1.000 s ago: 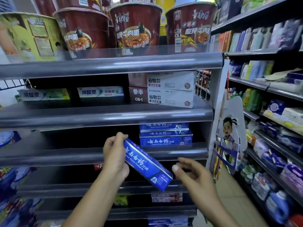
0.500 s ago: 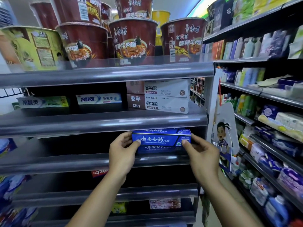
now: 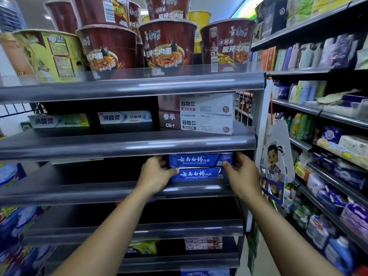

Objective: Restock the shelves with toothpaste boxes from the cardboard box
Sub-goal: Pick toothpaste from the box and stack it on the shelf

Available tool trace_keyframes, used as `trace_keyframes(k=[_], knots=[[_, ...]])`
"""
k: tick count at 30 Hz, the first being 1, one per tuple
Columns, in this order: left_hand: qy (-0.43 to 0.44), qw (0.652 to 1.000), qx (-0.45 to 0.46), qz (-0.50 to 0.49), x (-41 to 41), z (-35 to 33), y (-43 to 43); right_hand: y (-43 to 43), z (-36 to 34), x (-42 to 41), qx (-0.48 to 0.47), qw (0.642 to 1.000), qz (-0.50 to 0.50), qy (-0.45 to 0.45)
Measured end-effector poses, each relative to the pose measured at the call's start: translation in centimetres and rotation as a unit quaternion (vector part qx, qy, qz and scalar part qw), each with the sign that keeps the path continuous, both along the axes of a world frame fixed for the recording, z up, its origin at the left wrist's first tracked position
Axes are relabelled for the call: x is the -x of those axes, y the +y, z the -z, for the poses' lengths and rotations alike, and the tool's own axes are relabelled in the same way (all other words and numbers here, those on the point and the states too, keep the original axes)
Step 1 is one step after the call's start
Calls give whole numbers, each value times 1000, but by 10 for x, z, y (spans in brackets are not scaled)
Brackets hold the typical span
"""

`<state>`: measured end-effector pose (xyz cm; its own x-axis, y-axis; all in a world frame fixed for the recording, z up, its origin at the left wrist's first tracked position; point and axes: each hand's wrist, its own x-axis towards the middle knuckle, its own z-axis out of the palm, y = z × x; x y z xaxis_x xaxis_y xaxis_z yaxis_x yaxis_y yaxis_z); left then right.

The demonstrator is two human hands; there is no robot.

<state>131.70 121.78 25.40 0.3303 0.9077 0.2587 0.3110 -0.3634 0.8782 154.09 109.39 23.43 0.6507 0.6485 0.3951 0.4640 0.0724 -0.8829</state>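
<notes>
Two bare arms reach up from the bottom. L hand (image 3: 157, 174) grips the left end of the top blue box (image 3: 199, 159) of toothpaste, fingers curled round it, thumb low by the seam. R hand (image 3: 242, 174) grips the right end, thumb on the front, fingers tucked behind. So the top blue box sits btw both hands, flat, long side facing out. Right under it, touching, is a 2nd blue box (image 3: 196, 174), & that one rests on the grey shelf (image 3: 79, 193). Just above the top blue box is the next shelf lip. Higher up: two white boxes (image 3: 207, 116), stacked. Up & left of the top blue box: two pale toothpaste boxes (image 3: 124, 117). Way up above it: red noodle cups (image 3: 167, 44) in a row.
</notes>
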Motion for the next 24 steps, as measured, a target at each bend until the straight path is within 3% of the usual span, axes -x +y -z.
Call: trace_keyframes(k=[13,17,21,24], knots=[[27,999,-28,-8,-5,9,-1,-1,-16,6,30,999,11,1],[10,995,-93,-42,5,13,-14,-11,-11,19,33,993,71,-92],[-31,985,-152,-73,43,45,-47,-40,24,52,-83,967,80,-226],[-17,988,-144,-63,81,98,-72,-61,71,84,-117,969,28,-215]])
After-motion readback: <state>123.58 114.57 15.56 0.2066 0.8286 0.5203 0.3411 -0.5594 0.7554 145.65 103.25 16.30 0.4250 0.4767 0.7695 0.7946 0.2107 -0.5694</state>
